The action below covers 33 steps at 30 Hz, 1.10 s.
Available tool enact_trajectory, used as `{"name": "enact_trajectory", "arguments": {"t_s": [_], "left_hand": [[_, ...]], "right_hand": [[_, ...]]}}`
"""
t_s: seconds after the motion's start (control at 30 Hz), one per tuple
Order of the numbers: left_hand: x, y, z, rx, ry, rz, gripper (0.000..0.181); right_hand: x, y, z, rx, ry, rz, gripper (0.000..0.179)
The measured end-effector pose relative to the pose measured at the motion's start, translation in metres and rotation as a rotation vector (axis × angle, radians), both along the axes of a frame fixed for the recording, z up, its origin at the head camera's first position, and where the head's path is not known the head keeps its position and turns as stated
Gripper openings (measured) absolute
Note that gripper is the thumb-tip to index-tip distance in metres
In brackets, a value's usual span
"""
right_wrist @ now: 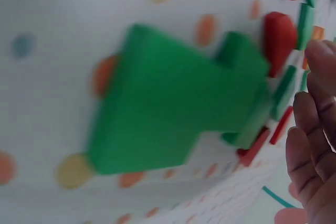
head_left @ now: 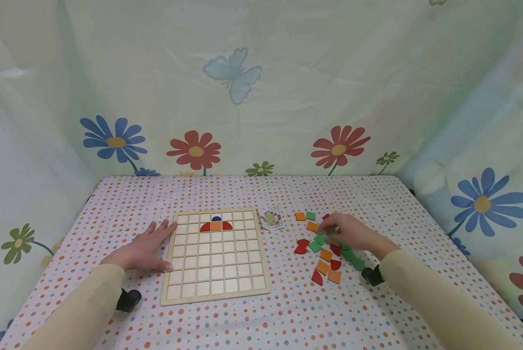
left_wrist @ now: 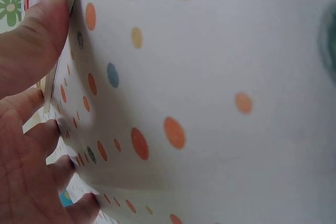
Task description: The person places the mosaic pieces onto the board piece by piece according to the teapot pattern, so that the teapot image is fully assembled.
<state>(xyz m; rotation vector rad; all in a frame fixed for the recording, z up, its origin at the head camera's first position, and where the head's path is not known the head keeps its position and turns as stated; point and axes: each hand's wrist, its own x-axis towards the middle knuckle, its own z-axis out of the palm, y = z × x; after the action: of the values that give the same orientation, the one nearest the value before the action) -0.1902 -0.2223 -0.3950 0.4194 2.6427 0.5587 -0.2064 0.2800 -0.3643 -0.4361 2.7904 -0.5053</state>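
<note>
A wooden grid board lies on the table, bearing a blue rounded piece, an orange square and red quarter-round pieces near its far side. My left hand rests spread at the board's left edge, thumb on the frame; the left wrist view shows that thumb at the rim. On the right, my right hand reaches over loose tiles, fingertips close to green squares. Nothing shows between its loosely bent fingers in the right wrist view.
Between board and tiles, at the back, lies a small card with a coloured pattern. Scattered about the right hand are orange squares, red pieces and more green squares. A dotted cloth covers the table; a flowered curtain hangs behind.
</note>
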Motion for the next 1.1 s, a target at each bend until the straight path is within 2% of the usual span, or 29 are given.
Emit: {"name": "enact_trajectory", "arguments": {"t_s": [0.17,0.43,0.67,0.9,1.1], "left_hand": [[0.0,-0.001,0.0,0.006,-0.001,0.0,0.11],[0.002,0.0,0.0,0.008,0.004,-0.002,0.109],[0.001,0.002,-0.001,-0.004,0.004,0.006,0.109],[0.001,0.001,0.0,-0.008,-0.001,0.018,0.109],[0.001,0.001,0.001,0.0,-0.007,0.01,0.109]], "right_hand": [[0.002,0.001,-0.005,0.001,-0.017,0.008,0.026],[-0.001,-0.001,-0.009,0.03,-0.002,-0.035,0.019],[-0.002,0.003,-0.011,0.029,0.003,-0.039,0.017],[-0.006,-0.005,0.002,0.032,0.049,-0.052,0.018],[-0.013,-0.034,0.017,-0.017,0.099,-0.028,0.019]]}}
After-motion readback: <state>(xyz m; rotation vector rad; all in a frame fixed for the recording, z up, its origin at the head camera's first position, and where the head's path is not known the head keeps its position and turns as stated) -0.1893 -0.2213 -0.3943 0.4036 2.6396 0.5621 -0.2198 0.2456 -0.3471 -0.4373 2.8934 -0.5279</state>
